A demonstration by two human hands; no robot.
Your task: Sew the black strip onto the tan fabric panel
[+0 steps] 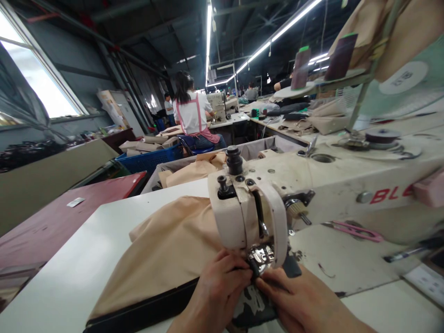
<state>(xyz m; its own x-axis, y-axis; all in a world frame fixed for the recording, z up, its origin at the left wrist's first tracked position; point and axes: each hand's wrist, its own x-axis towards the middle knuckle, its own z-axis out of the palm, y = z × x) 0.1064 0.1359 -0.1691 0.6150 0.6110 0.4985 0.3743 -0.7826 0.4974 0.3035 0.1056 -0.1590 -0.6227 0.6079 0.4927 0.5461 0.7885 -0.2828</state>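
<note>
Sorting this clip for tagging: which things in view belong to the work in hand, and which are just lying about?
In the work: left hand, right hand, tan fabric, black strip, sewing machine.

Apparently just lying about: pink-handled scissors, pen-like thing, white slip.

Room to pass lies over the white table (74, 266) at the near left; the sewing machine head (227, 222) blocks the far side, pink scissors (364, 232) the right.

Fabric (166, 245) left of machine head (227, 222)
</note>
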